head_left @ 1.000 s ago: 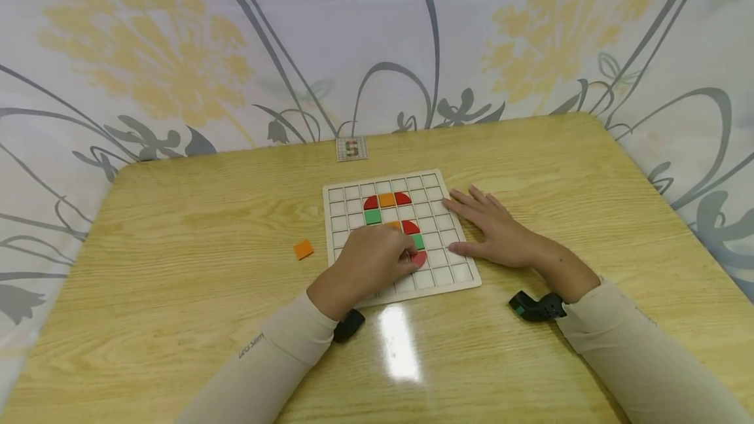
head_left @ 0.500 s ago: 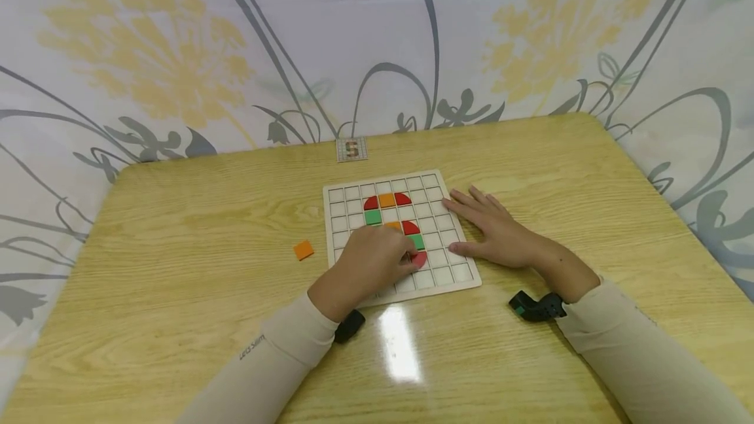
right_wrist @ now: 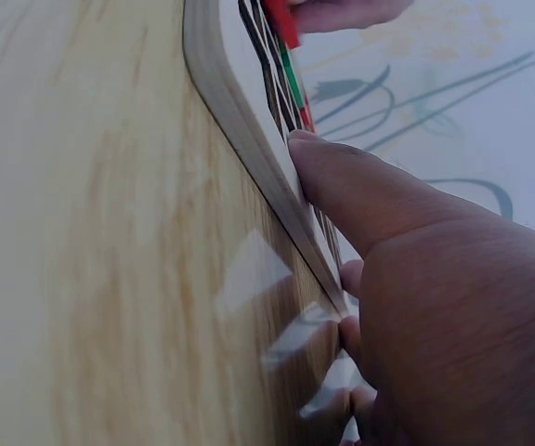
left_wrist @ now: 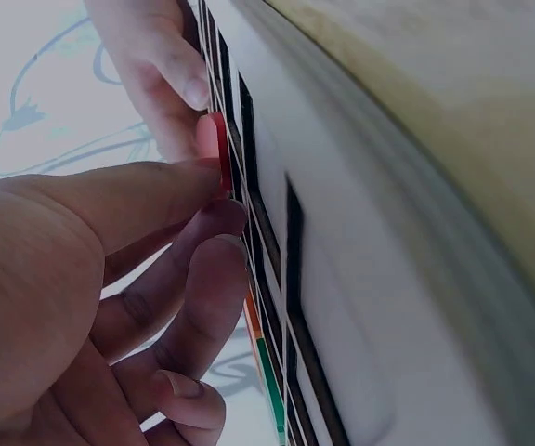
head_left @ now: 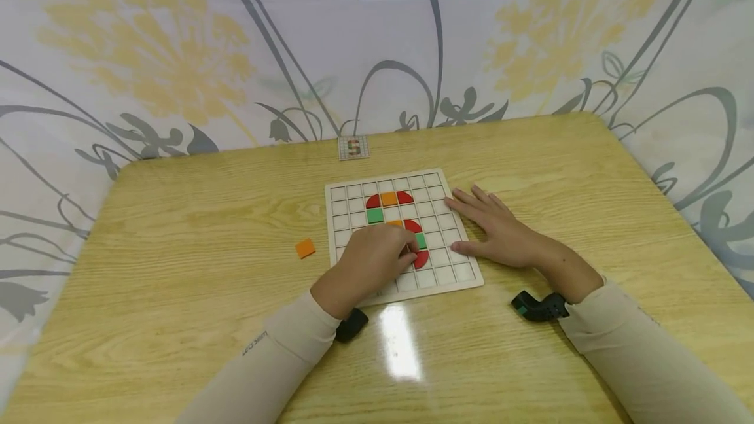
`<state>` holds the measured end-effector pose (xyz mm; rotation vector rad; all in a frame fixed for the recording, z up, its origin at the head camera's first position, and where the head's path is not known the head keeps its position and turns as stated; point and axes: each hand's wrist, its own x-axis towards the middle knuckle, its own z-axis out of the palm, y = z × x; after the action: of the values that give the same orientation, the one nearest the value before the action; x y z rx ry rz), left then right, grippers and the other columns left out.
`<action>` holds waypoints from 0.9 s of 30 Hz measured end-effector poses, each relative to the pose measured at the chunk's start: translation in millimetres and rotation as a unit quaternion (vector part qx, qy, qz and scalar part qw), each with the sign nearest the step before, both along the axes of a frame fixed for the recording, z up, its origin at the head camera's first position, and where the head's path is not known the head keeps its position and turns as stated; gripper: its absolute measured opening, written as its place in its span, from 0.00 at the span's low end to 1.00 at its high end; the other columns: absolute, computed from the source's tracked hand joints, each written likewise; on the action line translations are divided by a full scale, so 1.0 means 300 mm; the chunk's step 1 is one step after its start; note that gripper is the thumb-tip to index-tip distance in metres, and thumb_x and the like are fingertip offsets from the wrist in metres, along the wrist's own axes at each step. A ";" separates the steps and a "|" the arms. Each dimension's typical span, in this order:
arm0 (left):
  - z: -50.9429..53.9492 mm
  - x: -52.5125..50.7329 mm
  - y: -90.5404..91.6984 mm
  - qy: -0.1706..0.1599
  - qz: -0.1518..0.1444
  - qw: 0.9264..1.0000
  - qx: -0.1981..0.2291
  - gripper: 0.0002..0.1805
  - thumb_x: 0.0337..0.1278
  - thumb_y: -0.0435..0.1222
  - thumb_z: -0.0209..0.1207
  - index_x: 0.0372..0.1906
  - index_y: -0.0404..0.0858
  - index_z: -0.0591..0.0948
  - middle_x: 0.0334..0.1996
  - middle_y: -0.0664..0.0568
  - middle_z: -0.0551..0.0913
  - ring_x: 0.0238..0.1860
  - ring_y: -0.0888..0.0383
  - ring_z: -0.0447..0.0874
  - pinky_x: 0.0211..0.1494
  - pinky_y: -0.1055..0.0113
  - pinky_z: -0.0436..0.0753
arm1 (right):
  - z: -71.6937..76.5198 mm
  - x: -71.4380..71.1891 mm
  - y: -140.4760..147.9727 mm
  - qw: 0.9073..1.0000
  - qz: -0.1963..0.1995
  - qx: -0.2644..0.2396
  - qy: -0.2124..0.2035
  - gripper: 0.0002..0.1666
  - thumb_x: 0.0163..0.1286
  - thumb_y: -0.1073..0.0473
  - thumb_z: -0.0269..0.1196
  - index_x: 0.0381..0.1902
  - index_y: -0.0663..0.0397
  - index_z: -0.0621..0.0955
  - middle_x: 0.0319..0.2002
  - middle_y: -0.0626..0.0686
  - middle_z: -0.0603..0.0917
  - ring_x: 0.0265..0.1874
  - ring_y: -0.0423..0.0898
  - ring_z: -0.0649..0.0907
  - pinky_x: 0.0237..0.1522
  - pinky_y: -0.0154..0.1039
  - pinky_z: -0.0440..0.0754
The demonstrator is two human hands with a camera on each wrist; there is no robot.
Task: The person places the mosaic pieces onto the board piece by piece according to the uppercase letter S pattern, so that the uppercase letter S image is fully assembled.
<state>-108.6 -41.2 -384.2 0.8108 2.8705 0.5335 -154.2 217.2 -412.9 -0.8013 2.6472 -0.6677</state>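
Observation:
A square wooden grid board lies on the table with colored tiles in its cells. Over its lower middle, my left hand pinches a red quarter-circle tile, with the thumb on it in the left wrist view. That tile looks tilted up from the board in the right wrist view. Just above it lie a green square tile and another red quarter-circle. My right hand rests with spread fingers on the board's right edge. My left hand hides part of the board.
A loose orange square tile lies left of the board. Behind the board, a small pattern card shows an S-like figure. A flower-print cloth rises at the table's far edge.
The left thumb and fingers have shifted slightly at the red quarter-circle tile, which now shows more fully. The right hand stays in place; the whole view has shifted a little.

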 end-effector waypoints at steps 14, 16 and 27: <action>0.031 -0.011 -0.027 -0.009 0.027 0.999 0.017 0.05 0.65 0.41 0.63 0.34 0.48 0.87 0.25 0.62 0.83 0.27 0.66 0.77 0.30 0.71 0.75 | -0.003 -0.003 0.000 1.000 -0.002 -0.002 0.004 0.49 0.70 0.38 0.62 0.80 0.43 0.55 0.81 0.56 0.49 0.80 0.62 0.39 0.76 0.64 0.35; 0.043 -0.015 -0.040 -0.002 0.036 0.999 0.017 0.05 0.65 0.41 0.63 0.34 0.48 0.87 0.26 0.62 0.83 0.28 0.66 0.78 0.30 0.70 0.75 | -0.001 -0.005 -0.002 1.000 -0.004 -0.002 0.006 0.49 0.70 0.38 0.62 0.80 0.42 0.55 0.81 0.56 0.49 0.80 0.62 0.39 0.77 0.64 0.34; 0.062 -0.004 -0.153 -0.008 0.079 0.996 0.043 0.05 0.64 0.42 0.64 0.36 0.48 0.88 0.28 0.62 0.85 0.26 0.65 0.77 0.24 0.70 0.73 | -0.004 -0.002 0.001 1.000 0.002 -0.005 0.001 0.49 0.70 0.38 0.62 0.80 0.44 0.55 0.81 0.56 0.48 0.80 0.61 0.38 0.76 0.64 0.33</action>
<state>-109.9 -87.1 -365.7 0.5899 2.9298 0.6809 -155.0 217.6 -414.2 -0.8101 2.6458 -0.6787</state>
